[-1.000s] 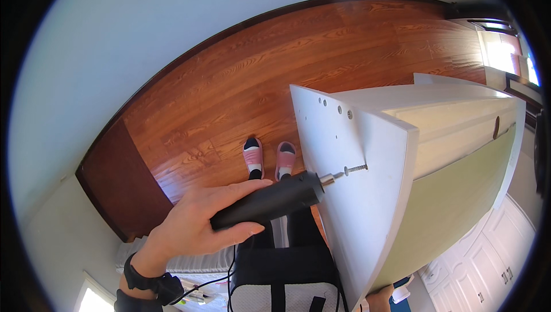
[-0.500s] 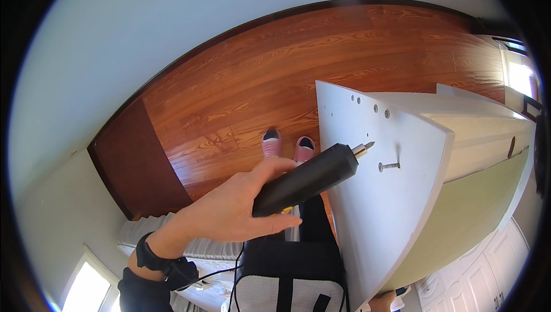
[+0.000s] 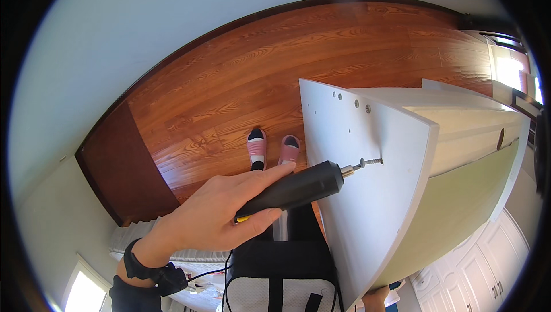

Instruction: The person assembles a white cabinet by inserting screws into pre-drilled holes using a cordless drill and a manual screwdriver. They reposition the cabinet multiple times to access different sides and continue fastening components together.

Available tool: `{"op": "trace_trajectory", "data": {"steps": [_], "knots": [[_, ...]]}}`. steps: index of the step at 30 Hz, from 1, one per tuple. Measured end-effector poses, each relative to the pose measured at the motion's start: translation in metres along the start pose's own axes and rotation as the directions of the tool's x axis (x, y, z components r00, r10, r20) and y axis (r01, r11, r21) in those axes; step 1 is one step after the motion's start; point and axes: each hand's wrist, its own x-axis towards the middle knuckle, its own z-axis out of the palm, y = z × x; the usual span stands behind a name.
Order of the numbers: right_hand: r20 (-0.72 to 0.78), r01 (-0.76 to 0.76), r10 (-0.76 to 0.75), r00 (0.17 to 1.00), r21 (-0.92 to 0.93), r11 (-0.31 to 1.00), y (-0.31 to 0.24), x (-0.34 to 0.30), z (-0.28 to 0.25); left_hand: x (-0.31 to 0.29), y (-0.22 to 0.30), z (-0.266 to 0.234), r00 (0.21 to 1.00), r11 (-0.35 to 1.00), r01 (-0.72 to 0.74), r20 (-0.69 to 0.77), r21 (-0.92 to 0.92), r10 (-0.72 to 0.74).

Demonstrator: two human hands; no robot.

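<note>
My left hand [image 3: 209, 211] is wrapped round a black cordless electric screwdriver [image 3: 301, 184], which points to the right. Its bit meets the head of a long screw [image 3: 373, 161] that sticks out of the white side panel [image 3: 361, 208] of a cabinet. Higher on the same panel, several round fastener heads sit nearly flush, with a few small holes near them. Only a bit of my right hand [image 3: 376, 299] shows at the bottom, beside the panel's lower edge; its fingers are hidden.
A pale green board [image 3: 453, 220] closes one face of the cabinet. My pink slippers [image 3: 290, 150] stand on the wooden floor [image 3: 241, 99] left of the panel. Beyond are a white wardrobe [image 3: 482, 266] at right and a mattress [image 3: 132, 234] at left. A black cable hangs by my left wrist.
My left hand has turned the screwdriver and lowered its tip, bringing the bit from above the screw onto its head. The cabinet appears slightly further left as the view shifts.
</note>
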Motion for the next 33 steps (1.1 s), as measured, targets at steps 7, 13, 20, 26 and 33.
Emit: {"op": "trace_trajectory", "data": {"steps": [7, 13, 20, 26, 33], "knots": [[-0.001, -0.007, 0.007, 1.000, 0.005, 1.000, -0.001, 0.006, -0.007, 0.000, 0.005, -0.003, 0.999, 1.000, 0.008, -0.038, -0.016, -0.009], [0.016, -0.001, 0.001, 1.000, 0.004, 1.000, -0.001, 0.004, -0.004, 0.001, 0.006, -0.005, 0.999, 1.000, 0.023, -0.048, -0.014, -0.024], [-0.042, 0.000, 0.000, 0.999, -0.010, 1.000, -0.001, -0.003, 0.003, 0.003, 0.005, -0.004, 0.999, 0.999, 0.029, -0.033, -0.020, -0.030], [-0.018, 0.004, -0.004, 1.000, 0.010, 1.000, -0.001, 0.004, -0.004, 0.003, 0.006, -0.002, 0.999, 0.999, 0.038, -0.034, -0.017, -0.039], [-0.033, 0.004, -0.003, 0.999, 0.026, 1.000, -0.001, 0.001, -0.001, 0.001, 0.005, 0.000, 0.997, 0.996, 0.064, -0.042, -0.056, -0.067]]}}
